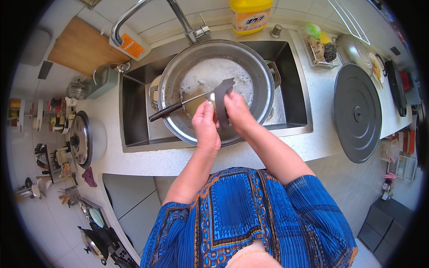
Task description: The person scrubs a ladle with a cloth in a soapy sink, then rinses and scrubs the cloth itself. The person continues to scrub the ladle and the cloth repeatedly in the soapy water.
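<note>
My left hand [206, 122] grips the metal head end of a long kitchen utensil, perhaps a ladle. Its dark handle [166, 112] points left across the pan's rim, and a thin metal shaft [197, 97] runs to my fingers. In my right hand [238, 110] is a dark grey cloth [221, 100], draped over the utensil's head and hiding most of it. Both hands are over a large round metal pan [259, 80] with foamy water [218, 70] inside. The pan sits across a stainless-steel sink [293, 90].
A chrome faucet [182, 20] rises behind the pan beside a yellow detergent bottle [251, 16]. A large dark lid [358, 110] and a rack of scrubbers [320, 50] stand on the right. Left are a lidded pot [80, 139] and a wooden cutting board [85, 47].
</note>
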Tool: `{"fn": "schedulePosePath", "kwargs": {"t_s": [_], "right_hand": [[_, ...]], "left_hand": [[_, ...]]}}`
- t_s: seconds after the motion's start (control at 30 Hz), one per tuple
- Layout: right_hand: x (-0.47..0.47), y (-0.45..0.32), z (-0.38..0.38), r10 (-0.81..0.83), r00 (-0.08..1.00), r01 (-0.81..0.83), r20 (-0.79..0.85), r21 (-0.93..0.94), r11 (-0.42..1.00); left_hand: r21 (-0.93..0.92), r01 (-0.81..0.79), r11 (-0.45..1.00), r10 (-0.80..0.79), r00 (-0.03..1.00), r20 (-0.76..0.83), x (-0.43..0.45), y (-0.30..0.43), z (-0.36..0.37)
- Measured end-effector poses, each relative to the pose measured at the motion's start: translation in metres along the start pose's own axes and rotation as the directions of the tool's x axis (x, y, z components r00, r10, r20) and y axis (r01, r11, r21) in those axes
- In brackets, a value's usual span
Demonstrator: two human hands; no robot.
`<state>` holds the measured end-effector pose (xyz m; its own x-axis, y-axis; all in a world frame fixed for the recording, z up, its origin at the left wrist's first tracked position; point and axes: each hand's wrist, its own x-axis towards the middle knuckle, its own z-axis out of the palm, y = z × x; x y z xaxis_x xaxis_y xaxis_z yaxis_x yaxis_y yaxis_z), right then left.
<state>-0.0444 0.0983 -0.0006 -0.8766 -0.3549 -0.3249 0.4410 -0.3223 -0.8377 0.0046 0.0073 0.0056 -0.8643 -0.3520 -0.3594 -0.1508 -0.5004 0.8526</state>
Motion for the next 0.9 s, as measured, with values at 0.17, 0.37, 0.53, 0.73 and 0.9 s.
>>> {"fn": "schedulePosePath", "kwargs": {"t_s": [0.17,0.37,0.53,0.73,0.9], "right_hand": [[0.008,-0.014,0.000,0.105,0.994,-0.104,0.020,-0.056,0.993],[0.003,0.012,0.011,-0.188,0.973,0.169,-0.130,-0.146,0.975],[0.014,-0.008,0.004,0.060,0.998,-0.060,-0.019,-0.011,0.998],[0.010,0.002,0.008,-0.010,0.997,0.005,-0.074,-0.068,0.998],[0.010,-0.004,0.003,0.034,0.999,-0.035,-0.011,-0.090,0.995]], "left_hand": [[-0.044,-0.006,0.999,0.006,1.000,0.011,0.001,-0.003,0.001],[0.021,0.027,0.999,-0.026,0.998,-0.060,0.001,0.002,0.005],[0.020,0.000,1.000,0.000,1.000,-0.005,0.002,-0.002,0.000],[0.042,0.014,0.999,-0.013,0.999,-0.036,-0.001,-0.001,-0.001],[0.033,0.001,0.999,-0.001,1.000,-0.008,0.000,-0.003,-0.003]]}}
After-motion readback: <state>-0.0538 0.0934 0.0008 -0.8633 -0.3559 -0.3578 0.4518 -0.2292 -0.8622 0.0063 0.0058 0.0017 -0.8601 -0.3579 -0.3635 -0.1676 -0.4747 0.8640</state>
